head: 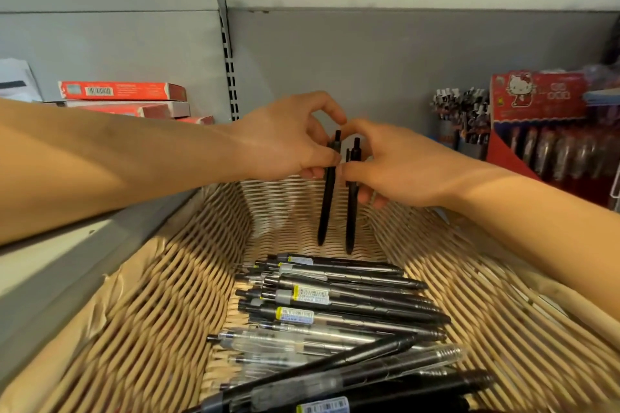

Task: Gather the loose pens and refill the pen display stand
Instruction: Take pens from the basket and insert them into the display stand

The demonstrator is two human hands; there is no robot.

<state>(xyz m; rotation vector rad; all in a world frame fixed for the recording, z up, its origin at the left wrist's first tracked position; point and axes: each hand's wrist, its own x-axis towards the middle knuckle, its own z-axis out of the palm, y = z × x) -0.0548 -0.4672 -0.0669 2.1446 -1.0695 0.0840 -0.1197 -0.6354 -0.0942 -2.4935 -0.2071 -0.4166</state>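
Lower centre of the frame: a heap of loose black and clear plastic pens (335, 308), too overlapped to count, mostly lying crosswise in a woven tan wicker basket (161, 295). Mid-frame, above the basket's far end: two slim black pens held upright, tips down, long axes near vertical, just beside each other. Left hand (288, 141) pinching the left black pen (327, 198); right hand (392, 168) pinching the right black pen (351, 208); fingertips almost touching. Far right: red cardboard pen display stand (536, 117), nearer the right hand. Upper left: stacked red boxes (124, 99).
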